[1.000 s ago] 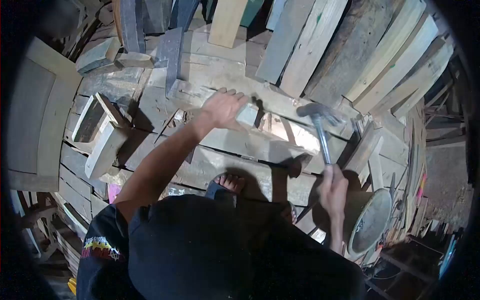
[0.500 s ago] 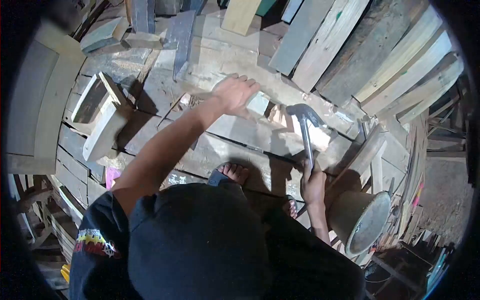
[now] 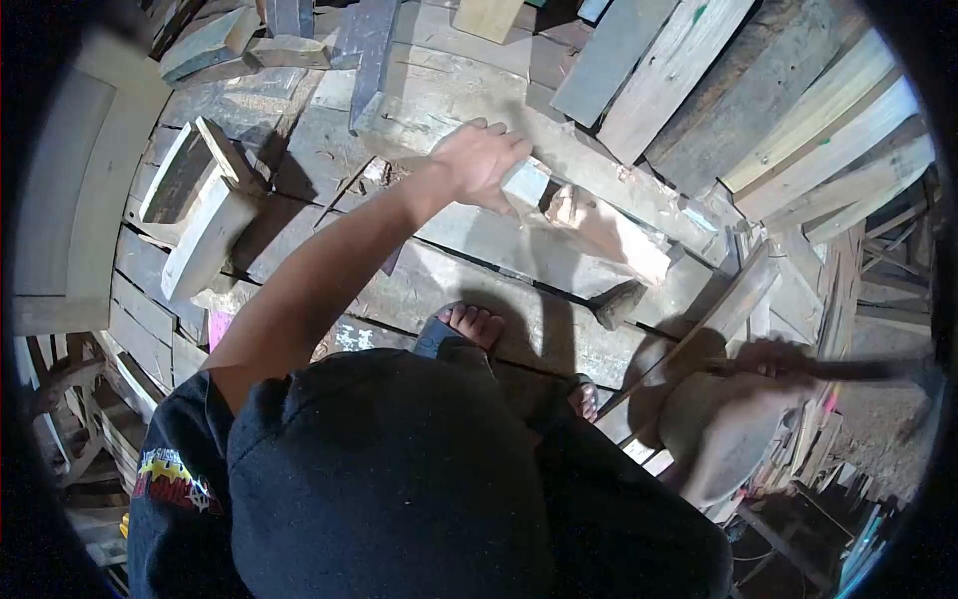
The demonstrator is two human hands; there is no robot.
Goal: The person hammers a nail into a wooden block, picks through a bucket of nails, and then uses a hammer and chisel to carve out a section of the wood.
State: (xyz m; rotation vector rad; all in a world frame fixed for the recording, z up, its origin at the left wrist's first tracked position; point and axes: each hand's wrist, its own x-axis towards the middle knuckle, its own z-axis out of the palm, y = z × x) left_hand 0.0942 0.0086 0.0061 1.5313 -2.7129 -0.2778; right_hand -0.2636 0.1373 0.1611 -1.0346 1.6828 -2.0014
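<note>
My left hand (image 3: 481, 162) is closed over a long, rough piece of wood (image 3: 619, 238) lying on the plank floor. The wood's right part is pale and split, and a lighter block end (image 3: 526, 184) shows beside my fingers. Out to the right, my right hand (image 3: 773, 369) is closed round a hammer (image 3: 868, 370); both are smeared by motion. The hammer points to the right, above and beyond a round bucket (image 3: 743, 449), apart from the wood.
Long boards (image 3: 689, 70) fan out at the upper right. A curved wooden frame (image 3: 207, 230) stands at the left. A short dark wood piece (image 3: 620, 303) lies near the held wood. A sandalled foot (image 3: 471, 324) is just below. Wood scraps lie at the far right.
My right hand has swung the hammer away from the wood, out to the right. My left hand is still on the wood. The view has shifted slightly.
</note>
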